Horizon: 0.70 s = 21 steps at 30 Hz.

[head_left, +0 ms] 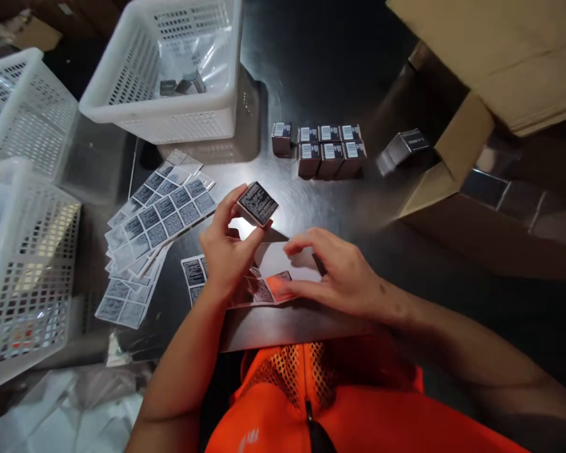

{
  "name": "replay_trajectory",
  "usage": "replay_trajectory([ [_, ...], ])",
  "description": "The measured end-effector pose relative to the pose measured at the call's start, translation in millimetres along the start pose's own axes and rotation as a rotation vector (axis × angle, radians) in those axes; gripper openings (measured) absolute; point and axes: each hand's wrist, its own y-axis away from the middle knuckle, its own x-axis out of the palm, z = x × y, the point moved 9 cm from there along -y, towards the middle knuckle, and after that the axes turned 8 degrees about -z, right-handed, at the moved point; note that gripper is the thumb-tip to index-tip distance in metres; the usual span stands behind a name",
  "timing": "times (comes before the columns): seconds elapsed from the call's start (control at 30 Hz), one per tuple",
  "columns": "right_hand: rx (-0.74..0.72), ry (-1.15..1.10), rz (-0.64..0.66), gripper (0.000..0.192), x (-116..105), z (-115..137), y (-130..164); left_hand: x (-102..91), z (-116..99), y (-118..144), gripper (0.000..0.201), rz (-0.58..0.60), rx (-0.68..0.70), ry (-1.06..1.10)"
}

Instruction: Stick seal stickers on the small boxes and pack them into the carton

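My left hand is closed around a small box, tilted so that a dark face with fine print points up. Below it, a sheet of stickers lies at the table's front edge, partly bare white backing. My right hand is over the sheet's right end, thumb and forefinger apart with nothing between them. Its thumb tip is at the last sticker, which shows an orange reflection; whether it touches I cannot tell. More sticker sheets lie fanned in a loose pile to the left.
Several small boxes with barcode labels stand in rows, one box apart. A white basket holds a few boxes; other baskets stand left. At right, an opened carton has a blurred box by its flap.
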Motion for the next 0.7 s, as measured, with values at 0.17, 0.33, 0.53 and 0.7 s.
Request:
replay_trajectory([
  [0.17, -0.012, 0.019, 0.189, 0.029, 33, -5, 10, -2.5, -5, -1, 0.059, -0.052, 0.070, 0.031],
  [0.33, 0.007, -0.026, 0.125, 0.029, 27, -11, 5, -7.1, 1, -5, 0.061, -0.090, 0.048, 0.095],
  [0.53, 0.214, -0.173, 0.183, 0.031, 33, -20, 6, -12.1, -1, -7, 0.061, -0.121, 0.073, 0.104],
  [0.7, 0.349, -0.131, 0.235, 0.021, 35, -24, 12, -9.5, 1, -7, 0.060, -0.135, 0.046, 0.070],
])
